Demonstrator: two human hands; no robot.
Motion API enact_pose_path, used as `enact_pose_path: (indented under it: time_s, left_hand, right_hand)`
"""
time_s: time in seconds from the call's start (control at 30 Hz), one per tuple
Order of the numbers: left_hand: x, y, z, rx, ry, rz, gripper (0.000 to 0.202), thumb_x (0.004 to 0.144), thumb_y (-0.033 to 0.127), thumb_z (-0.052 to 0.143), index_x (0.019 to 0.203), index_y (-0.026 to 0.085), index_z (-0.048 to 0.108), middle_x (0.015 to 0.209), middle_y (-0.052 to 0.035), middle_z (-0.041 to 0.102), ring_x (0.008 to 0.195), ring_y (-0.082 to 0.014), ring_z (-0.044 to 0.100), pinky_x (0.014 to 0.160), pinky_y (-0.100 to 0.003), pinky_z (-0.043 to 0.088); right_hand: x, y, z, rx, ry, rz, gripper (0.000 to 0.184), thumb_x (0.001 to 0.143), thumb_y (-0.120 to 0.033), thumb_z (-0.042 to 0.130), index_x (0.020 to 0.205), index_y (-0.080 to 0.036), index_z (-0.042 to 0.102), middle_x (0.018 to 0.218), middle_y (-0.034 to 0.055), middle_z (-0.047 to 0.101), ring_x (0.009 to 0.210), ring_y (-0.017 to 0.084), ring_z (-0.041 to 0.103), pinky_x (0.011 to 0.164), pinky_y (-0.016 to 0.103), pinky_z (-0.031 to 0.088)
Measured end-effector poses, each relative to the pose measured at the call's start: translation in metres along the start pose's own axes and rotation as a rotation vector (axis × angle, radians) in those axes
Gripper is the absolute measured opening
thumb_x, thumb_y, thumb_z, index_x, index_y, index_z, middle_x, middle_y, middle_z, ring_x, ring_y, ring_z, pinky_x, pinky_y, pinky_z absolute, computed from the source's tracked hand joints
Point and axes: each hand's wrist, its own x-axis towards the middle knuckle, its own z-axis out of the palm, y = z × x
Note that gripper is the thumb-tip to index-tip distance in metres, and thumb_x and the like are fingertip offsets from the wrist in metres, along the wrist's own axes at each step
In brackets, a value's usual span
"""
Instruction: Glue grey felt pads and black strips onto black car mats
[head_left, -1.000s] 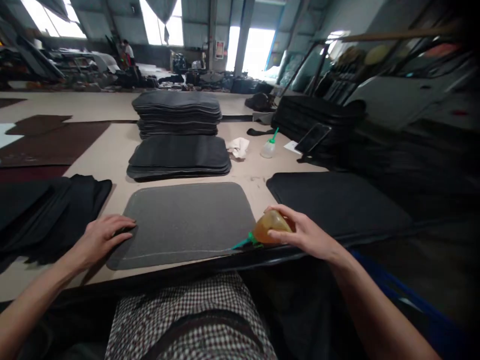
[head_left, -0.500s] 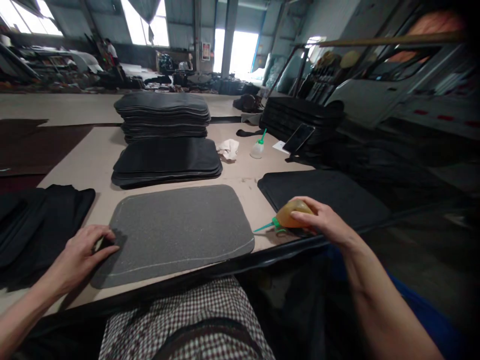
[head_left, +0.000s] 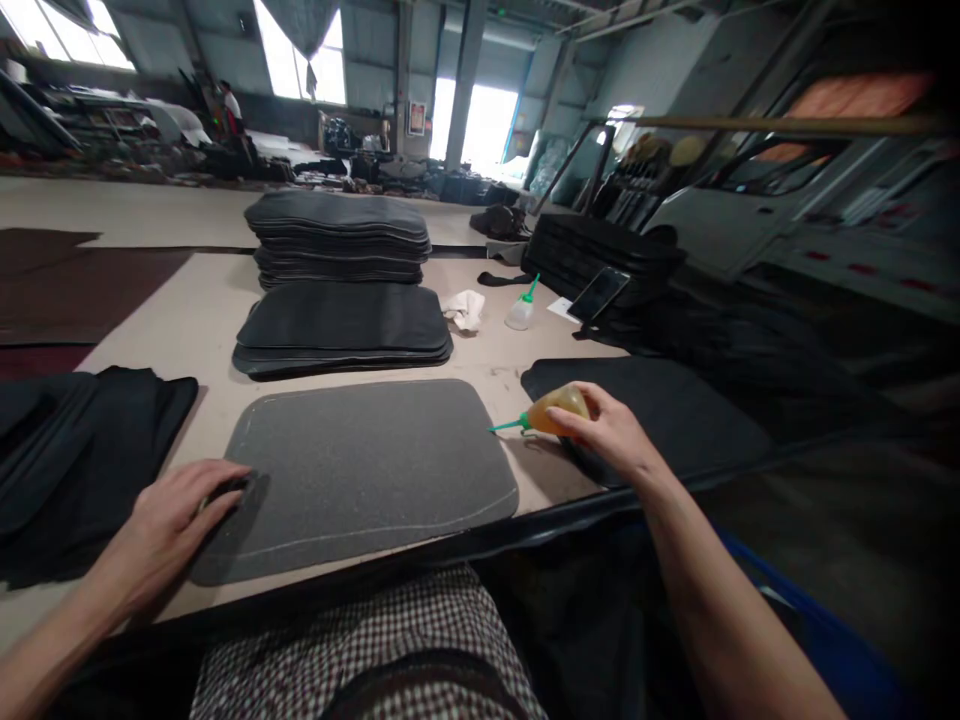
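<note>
A grey felt mat [head_left: 360, 465] with a pale line along its edge lies flat on the table in front of me. My left hand [head_left: 176, 510] rests on its left edge, fingers curled over the edge. My right hand [head_left: 611, 435] is closed on an amber squeeze bottle [head_left: 553, 410] with a green nozzle. The nozzle points left at the mat's right edge, just short of it.
Behind the mat lie a low pile [head_left: 341, 330] and a taller stack [head_left: 337, 235] of dark mats. A black mat [head_left: 660, 410] lies right, dark fabric [head_left: 67, 440] left. A clear bottle [head_left: 520, 310], a rag [head_left: 465, 308] and a phone [head_left: 596, 292] are farther back. A person [head_left: 232, 105] stands far off.
My right hand carried the amber bottle from the mat's near right corner up along its right edge. My left hand curled over the left edge.
</note>
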Motion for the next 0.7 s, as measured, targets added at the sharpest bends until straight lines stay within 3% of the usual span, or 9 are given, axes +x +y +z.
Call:
enact_pose_path:
  time_s: [0.1, 0.3, 0.5, 0.7]
  left_hand:
    - [0.001, 0.002, 0.008, 0.054, -0.007, 0.064, 0.04, 0.095, 0.055, 0.046, 0.125, 0.033, 0.061, 0.131, -0.0022, 0.065, 0.124, -0.0279, 0.055, 0.11, -0.046, 0.039]
    - [0.004, 0.001, 0.012, 0.128, 0.023, 0.114, 0.037, 0.097, 0.052, 0.044, 0.122, 0.034, 0.064, 0.127, -0.0025, 0.067, 0.124, -0.0274, 0.055, 0.111, -0.046, 0.037]
    - [0.013, 0.006, 0.012, 0.177, 0.061, 0.148, 0.042, 0.097, 0.056, 0.042, 0.122, 0.032, 0.066, 0.125, -0.003, 0.069, 0.118, -0.0272, 0.06, 0.103, -0.043, 0.043]
    - [0.016, 0.002, 0.021, 0.227, 0.037, 0.199, 0.04, 0.097, 0.055, 0.044, 0.115, 0.032, 0.071, 0.122, -0.0019, 0.072, 0.119, -0.0269, 0.061, 0.103, -0.043, 0.044]
  right_hand:
    - [-0.002, 0.005, -0.002, 0.056, -0.04, 0.035, 0.06, 0.075, -0.062, 0.072, 0.121, -0.025, 0.061, 0.1, 0.0046, 0.071, 0.065, 0.02, 0.064, 0.051, 0.031, 0.05]
    - [-0.001, 0.009, 0.002, 0.088, 0.097, 0.022, 0.062, 0.073, -0.06, 0.073, 0.122, -0.024, 0.061, 0.1, 0.0069, 0.07, 0.065, 0.02, 0.062, 0.051, 0.03, 0.05]
    - [0.006, 0.003, 0.034, 0.265, 0.119, 0.012, 0.062, 0.074, -0.061, 0.071, 0.121, -0.023, 0.059, 0.09, 0.0052, 0.068, 0.058, 0.017, 0.058, 0.048, 0.029, 0.048]
    - [0.014, 0.003, 0.058, 0.255, 0.225, -0.005, 0.062, 0.071, -0.062, 0.073, 0.115, -0.02, 0.062, 0.093, 0.0064, 0.069, 0.071, 0.021, 0.062, 0.06, 0.033, 0.052]
